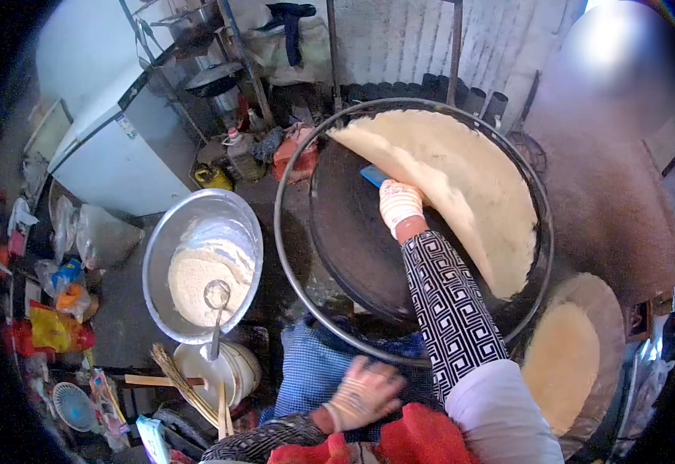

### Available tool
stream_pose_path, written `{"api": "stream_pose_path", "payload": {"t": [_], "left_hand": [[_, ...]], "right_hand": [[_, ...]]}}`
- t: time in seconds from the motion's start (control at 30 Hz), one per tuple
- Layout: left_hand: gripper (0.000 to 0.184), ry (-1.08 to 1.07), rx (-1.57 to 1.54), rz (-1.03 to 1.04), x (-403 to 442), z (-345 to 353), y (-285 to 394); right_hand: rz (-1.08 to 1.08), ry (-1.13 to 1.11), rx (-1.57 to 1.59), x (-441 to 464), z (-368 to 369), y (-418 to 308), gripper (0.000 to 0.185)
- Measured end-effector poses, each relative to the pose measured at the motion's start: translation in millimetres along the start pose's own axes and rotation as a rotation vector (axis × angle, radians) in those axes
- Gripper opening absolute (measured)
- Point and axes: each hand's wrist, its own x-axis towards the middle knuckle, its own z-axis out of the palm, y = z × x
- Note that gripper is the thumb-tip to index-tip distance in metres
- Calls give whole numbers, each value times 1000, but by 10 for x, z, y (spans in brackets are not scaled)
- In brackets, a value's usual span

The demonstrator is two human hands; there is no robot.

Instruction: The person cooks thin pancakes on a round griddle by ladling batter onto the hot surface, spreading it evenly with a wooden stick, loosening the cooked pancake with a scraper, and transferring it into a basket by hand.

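Observation:
A large thin pancake (477, 178) covers the far right part of a round dark griddle (353, 240), its left edge lifted and folded over. My right hand (401, 205), in a pale glove, is closed on a blue scraper (371, 175) beside that fold. The scraper's handle is hidden by the hand, and part of the hand lies against the pancake's edge. In a similar glove, my left hand (364, 393) hovers over or rests on a blue checked apron (306, 367). Its fingers are spread, slightly blurred, and hold nothing.
Left of the griddle, a metal basin (152, 263) holds batter and a ladle (215, 309). Below it stands a white bucket (246, 371) with sticks and a straw brush (179, 379). Another pancake (565, 363) lies on a round board at lower right. A metal ring (282, 255) surrounds the griddle.

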Motion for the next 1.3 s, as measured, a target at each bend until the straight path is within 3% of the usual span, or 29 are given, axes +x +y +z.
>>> {"api": "stream_pose_path", "payload": {"t": [0.07, 0.17, 0.2, 0.27, 0.3, 0.53, 0.7, 0.8, 0.87, 0.93, 0.97, 1.0, 1.03, 1.07, 1.13, 1.2, 1.27, 1.3], "left_hand": [[58, 123, 138, -336, -382, 95, -311], [77, -52, 210, -604, -656, 241, -612], [78, -58, 224, -612, -640, 218, -616], [78, -70, 241, -626, -604, 218, -586], [78, -71, 226, -625, -618, 245, -610], [79, -43, 190, -614, -786, 231, -710], [78, -21, 155, -616, -994, -38, -1085], [78, -62, 145, -621, -1106, -552, -1323], [78, -95, 156, -623, -1058, -716, -1183], [79, -77, 156, -606, -1005, -889, -1021], [78, -54, 159, -595, -986, -988, -991], [76, -50, 180, -597, -975, -1106, -929], [75, -64, 208, -591, -995, -1237, -912], [73, -45, 205, -606, -1007, -1285, -924], [72, -76, 245, -635, -1004, -1434, -899], [71, -93, 255, -681, -1284, -1406, -894], [67, 83, 308, -603, -1330, -980, -1144], [62, 278, 311, -493, -1382, -781, -1313]], "right_hand": [[11, -2, -14, -72, -50, 13, 28], [76, 232, -61, 128, 546, 136, 27], [83, 302, -5, 197, 787, 205, 28], [160, 204, 33, 196, 621, 269, 27], [121, 77, -112, 40, 170, 249, 26], [175, 523, -153, -232, 327, 735, 29], [275, 297, -196, -457, -22, 1072, 24], [371, 63, -210, -682, -435, 1215, 22], [425, -69, -176, -1069, -753, 1404, 21], [439, -62, -113, -1638, -1069, 1431, 20], [321, 187, -124, -2033, -1171, 1364, 7], [328, 247, -31, -2469, -1364, 1214, 6], [296, 118, 45, -2932, -1471, 1041, 6], [402, 22, 172, -3354, -1707, 742, 12], [276, 354, 301, -4404, -1494, 356, 20], [384, 231, 352, -5440, -1516, -201, 27], [645, 1, 398, -6461, -1190, -299, 28], [932, -233, 323, -6870, -1166, -255, 29]]}}
